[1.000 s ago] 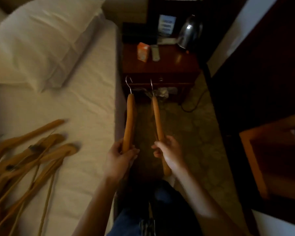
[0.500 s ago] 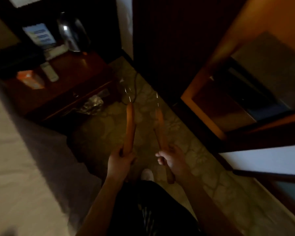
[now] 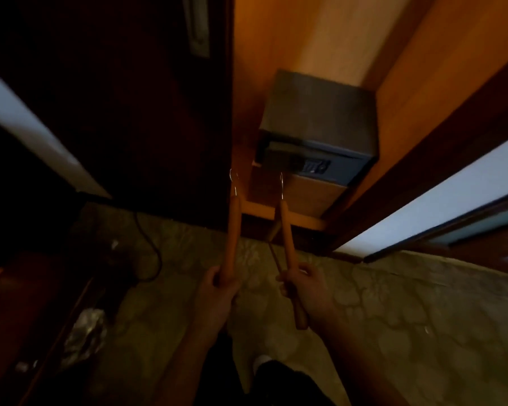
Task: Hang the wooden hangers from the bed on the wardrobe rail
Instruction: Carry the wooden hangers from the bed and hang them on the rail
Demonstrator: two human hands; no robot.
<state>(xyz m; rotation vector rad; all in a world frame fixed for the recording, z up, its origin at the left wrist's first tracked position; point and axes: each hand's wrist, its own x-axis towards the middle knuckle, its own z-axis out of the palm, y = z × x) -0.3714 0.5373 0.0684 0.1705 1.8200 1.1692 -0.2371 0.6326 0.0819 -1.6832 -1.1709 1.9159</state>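
The left hand (image 3: pixel 217 287) had its fingers curled tight round the low end of the first wooden hanger (image 3: pixel 231 230). The right hand (image 3: pixel 307 284) held the second wooden hanger (image 3: pixel 287 238) the same way. Both hangers pointed to 12 o'clock, near each other but not touching, with their thin hooks (image 3: pixel 281 186) at the far ends. At 12 o'clock from the hooks, a dark safe (image 3: pixel 317 118) sat inside the wardrobe (image 3: pixel 320 39). A black cord (image 3: pixel 154 256) lay on the floor (image 3: pixel 393 317) at 9 o'clock from the hands.
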